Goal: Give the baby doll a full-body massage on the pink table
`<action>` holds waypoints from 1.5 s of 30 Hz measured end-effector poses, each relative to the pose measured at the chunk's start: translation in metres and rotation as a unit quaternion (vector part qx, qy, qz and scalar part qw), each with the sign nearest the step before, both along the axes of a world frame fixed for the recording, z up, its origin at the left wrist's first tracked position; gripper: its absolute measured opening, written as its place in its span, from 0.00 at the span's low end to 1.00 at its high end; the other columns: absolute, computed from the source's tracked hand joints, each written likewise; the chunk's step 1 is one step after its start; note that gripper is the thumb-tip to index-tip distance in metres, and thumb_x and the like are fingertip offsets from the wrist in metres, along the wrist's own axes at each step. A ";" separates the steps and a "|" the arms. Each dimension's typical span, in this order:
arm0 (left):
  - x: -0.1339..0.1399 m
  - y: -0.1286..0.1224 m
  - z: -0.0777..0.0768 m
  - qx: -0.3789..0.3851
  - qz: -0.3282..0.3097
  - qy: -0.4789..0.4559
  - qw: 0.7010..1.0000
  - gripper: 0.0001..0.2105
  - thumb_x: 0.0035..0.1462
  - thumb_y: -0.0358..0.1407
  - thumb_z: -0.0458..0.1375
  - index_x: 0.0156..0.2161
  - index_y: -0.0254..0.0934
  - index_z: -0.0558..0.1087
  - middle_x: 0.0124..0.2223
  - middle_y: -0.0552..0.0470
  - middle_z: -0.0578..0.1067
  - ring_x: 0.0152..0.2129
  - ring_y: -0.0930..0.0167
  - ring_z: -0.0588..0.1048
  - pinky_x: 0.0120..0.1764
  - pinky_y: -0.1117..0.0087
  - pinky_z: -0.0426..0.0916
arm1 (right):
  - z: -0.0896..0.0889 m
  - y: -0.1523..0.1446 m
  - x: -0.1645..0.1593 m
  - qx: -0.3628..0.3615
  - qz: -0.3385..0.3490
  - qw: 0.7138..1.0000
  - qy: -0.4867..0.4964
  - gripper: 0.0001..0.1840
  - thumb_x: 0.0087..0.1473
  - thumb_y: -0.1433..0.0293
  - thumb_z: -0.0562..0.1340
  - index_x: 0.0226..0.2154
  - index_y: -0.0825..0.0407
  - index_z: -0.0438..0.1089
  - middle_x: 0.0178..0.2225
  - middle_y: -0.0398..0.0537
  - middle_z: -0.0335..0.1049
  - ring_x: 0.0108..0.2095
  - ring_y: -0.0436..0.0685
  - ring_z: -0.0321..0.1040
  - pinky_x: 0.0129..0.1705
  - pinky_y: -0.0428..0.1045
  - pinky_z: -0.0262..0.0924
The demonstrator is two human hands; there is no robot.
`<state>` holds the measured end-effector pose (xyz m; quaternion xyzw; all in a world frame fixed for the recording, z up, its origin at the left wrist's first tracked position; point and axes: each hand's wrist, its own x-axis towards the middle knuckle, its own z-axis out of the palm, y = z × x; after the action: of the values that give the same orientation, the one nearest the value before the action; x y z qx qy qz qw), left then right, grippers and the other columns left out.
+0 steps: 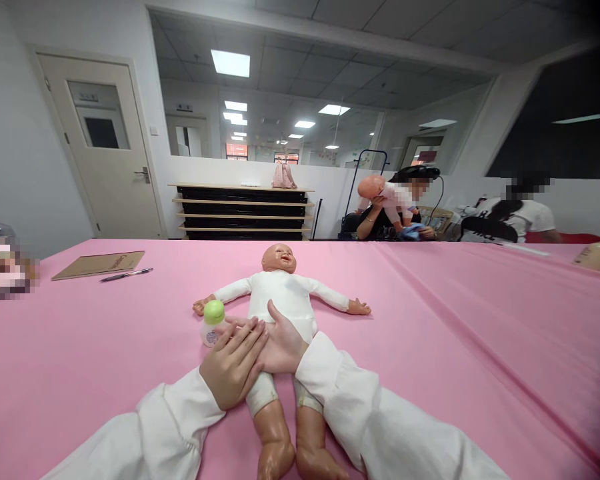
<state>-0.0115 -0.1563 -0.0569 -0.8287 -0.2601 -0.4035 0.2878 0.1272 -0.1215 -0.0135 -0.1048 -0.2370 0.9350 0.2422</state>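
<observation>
A baby doll [283, 290] with a white cloth body lies on its back, its arms spread and its feet toward me. Above its lower body, my left hand [235, 360] rests its outstretched fingers across the palm of my right hand [285, 343]. The right palm faces up, with its thumb raised and its fingers pointing left. Neither hand holds an object. Just beyond my left fingers stands a small white bottle with a green cap [213, 313], partly hidden by the fingertips. The doll's hips are covered by my hands.
A pink cloth [430, 347] covers the table. Toward the far left lie a brown notebook [100, 265] and a pen [126, 275]. A beige bottle [597, 255] lies at the right edge. Across the table, a person [380, 220] holds another doll; a second person sits farther right.
</observation>
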 end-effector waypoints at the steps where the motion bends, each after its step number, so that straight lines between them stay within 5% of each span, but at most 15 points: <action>1: 0.000 -0.001 0.001 0.002 0.000 0.004 1.000 0.18 0.57 0.32 0.49 0.51 0.28 0.66 0.52 0.45 0.68 0.53 0.64 0.62 0.58 0.62 0.46 | 0.000 0.000 0.000 0.000 -0.013 1.000 0.007 0.47 0.52 0.43 0.36 0.55 0.65 0.53 0.46 0.65 0.64 0.47 0.55 0.64 0.48 0.51 0.57; 12: 0.002 0.001 -0.002 -0.003 -0.016 0.041 0.999 0.17 0.57 0.31 0.47 0.50 0.29 0.67 0.52 0.46 0.68 0.54 0.65 0.62 0.59 0.63 0.46 | -0.007 0.004 -0.002 -0.012 -0.017 1.000 0.007 0.49 0.53 0.45 0.31 0.54 0.69 0.55 0.46 0.65 0.64 0.47 0.54 0.65 0.48 0.49 0.58; 26: 0.003 0.000 -0.001 -0.008 -0.023 0.066 0.998 0.18 0.58 0.32 0.44 0.51 0.30 0.66 0.53 0.46 0.67 0.53 0.66 0.63 0.59 0.61 0.45 | -0.002 0.000 -0.002 0.020 -0.006 0.999 -0.043 0.44 0.51 0.44 0.46 0.51 0.67 0.58 0.44 0.65 0.65 0.47 0.54 0.64 0.49 0.48 0.56; 39: 0.000 -0.004 0.000 -0.003 -0.007 0.023 1.000 0.17 0.56 0.30 0.47 0.50 0.30 0.67 0.50 0.44 0.70 0.50 0.65 0.67 0.57 0.62 0.50 | -0.005 0.001 0.000 0.074 -0.003 0.997 -0.033 0.41 0.51 0.45 0.46 0.50 0.64 0.59 0.48 0.63 0.62 0.49 0.55 0.62 0.51 0.50 0.54; 43: 0.010 -0.005 0.013 -0.042 -0.062 -0.048 0.996 0.19 0.56 0.28 0.45 0.52 0.35 0.65 0.47 0.49 0.73 0.50 0.67 0.67 0.56 0.61 0.53 | 0.016 0.021 0.016 0.164 -0.095 0.980 -0.062 0.33 0.53 0.49 0.48 0.48 0.60 0.60 0.52 0.60 0.59 0.50 0.57 0.61 0.52 0.54 0.52; 45: 0.030 0.010 0.032 -0.097 -0.037 -0.093 0.990 0.19 0.56 0.27 0.44 0.52 0.36 0.64 0.49 0.50 0.71 0.51 0.67 0.65 0.55 0.60 0.54 | 0.031 0.049 0.029 0.246 -0.204 0.941 -0.111 0.25 0.55 0.55 0.48 0.46 0.57 0.60 0.52 0.57 0.60 0.49 0.58 0.62 0.51 0.55 0.53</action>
<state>0.0181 -0.1466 -0.0248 -0.8204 -0.2927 -0.4624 0.1658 0.1563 -0.0730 0.0179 -0.1909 -0.4584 0.7607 0.4180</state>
